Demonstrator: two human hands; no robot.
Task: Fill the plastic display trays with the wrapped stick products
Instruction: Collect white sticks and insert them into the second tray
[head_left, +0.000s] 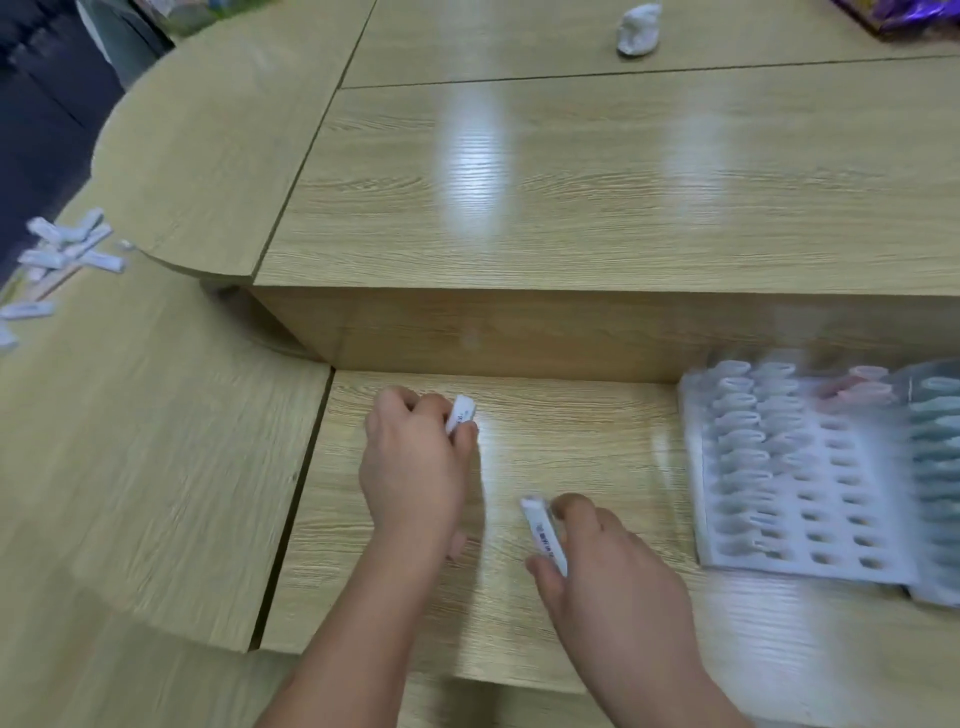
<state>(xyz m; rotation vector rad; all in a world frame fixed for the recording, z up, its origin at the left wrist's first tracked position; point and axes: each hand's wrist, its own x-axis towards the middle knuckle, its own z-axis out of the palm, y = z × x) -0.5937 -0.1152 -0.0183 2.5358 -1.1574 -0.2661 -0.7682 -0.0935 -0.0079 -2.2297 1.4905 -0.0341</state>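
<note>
Our left hand (415, 467) curls round a stick (461, 413) whose end pokes out away from us. Our right hand (613, 566) pinches a second stick (545, 535), its long axis running away from us and tilted slightly left. Both hands are over bare table (597, 441), below a raised step (519, 332). The blurred tray (841, 569) lies to the right against the step, its left columns filled. Loose sticks (62, 254) lie far left.

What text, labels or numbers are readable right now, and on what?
No text can be read.
Left-hand stick: dark print, too blurred.
Right-hand stick: blue print, too blurred.
Loose sticks far left: too small.
Plastic trays: no print seen.
</note>
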